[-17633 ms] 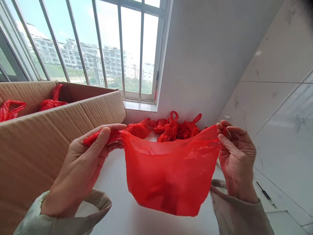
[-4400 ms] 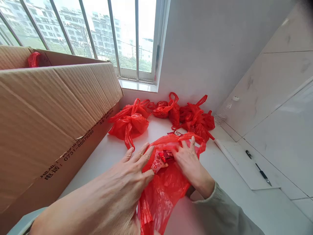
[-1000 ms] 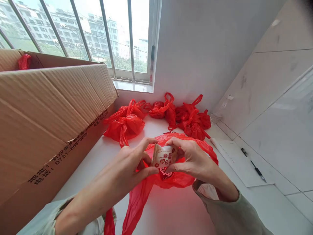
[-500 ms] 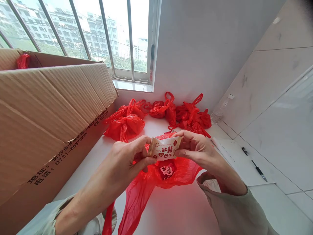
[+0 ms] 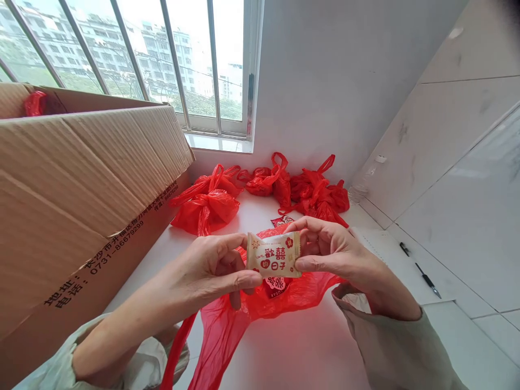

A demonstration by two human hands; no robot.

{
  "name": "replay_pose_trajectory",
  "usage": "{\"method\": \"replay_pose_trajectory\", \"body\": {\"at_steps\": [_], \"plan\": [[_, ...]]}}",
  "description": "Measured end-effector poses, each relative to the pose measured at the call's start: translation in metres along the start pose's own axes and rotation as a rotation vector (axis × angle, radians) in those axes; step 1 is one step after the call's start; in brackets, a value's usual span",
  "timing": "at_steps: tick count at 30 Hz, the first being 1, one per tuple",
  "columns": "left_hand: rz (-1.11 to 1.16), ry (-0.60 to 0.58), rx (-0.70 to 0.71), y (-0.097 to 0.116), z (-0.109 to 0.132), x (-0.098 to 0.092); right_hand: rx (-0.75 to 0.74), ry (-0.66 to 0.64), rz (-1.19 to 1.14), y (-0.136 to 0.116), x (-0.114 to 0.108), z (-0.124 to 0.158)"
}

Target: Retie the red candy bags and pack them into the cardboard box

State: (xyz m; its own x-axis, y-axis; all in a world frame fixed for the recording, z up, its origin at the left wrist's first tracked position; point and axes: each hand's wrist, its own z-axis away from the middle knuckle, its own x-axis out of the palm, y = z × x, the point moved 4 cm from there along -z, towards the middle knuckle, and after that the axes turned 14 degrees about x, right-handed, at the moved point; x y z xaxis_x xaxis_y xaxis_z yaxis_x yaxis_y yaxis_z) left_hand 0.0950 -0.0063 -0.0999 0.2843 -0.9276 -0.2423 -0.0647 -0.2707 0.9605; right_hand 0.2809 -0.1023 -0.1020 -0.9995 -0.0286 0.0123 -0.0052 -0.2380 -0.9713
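Between my two hands is a small cream wrapped candy (image 5: 274,254) with red printed characters, its face turned toward me. My left hand (image 5: 221,268) pinches its left end between thumb and fingers. At its right end, the thumb and fingers of my right hand (image 5: 329,246) are closed on the wrapper. Below the candy a red plastic bag (image 5: 264,306) lies spread on the white table, one handle trailing toward me. A dark red sugar packet (image 5: 277,286) sits on the bag, partly hidden by the candy. Another red packet (image 5: 281,220) shows just beyond it.
A large cardboard box (image 5: 93,168) stands at the left, with something red (image 5: 36,103) inside. Tied red bags (image 5: 207,203) line the wall, more of them (image 5: 319,189) at right. A clear bottle (image 5: 368,179), paper (image 5: 390,260) and a pen (image 5: 428,280) lie right.
The candy has been tilted so that its printed face shows more fully, and it sits slightly lower. Both hands still grip its ends. The left forearm has dropped a little.
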Motion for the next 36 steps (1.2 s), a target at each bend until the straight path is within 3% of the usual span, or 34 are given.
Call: {"method": "replay_pose_trajectory", "body": {"at_steps": [5,13,20,29,36], "plan": [[-0.100,0.077,0.006,0.003,-0.001,-0.001,-0.014,-0.070,-0.014,0.000,0.006,0.002],[0.054,0.130,0.005,0.002,-0.002,-0.004,-0.019,-0.053,-0.032,0.000,0.004,0.005],[-0.018,0.140,0.097,0.011,0.000,-0.006,-0.041,-0.032,-0.028,-0.003,0.004,0.008],[0.029,0.157,0.059,0.011,-0.002,-0.005,-0.067,0.002,-0.088,-0.008,0.007,0.010],[0.011,0.181,0.104,0.016,-0.001,-0.005,0.038,-0.158,-0.145,-0.004,0.022,0.004]]}}
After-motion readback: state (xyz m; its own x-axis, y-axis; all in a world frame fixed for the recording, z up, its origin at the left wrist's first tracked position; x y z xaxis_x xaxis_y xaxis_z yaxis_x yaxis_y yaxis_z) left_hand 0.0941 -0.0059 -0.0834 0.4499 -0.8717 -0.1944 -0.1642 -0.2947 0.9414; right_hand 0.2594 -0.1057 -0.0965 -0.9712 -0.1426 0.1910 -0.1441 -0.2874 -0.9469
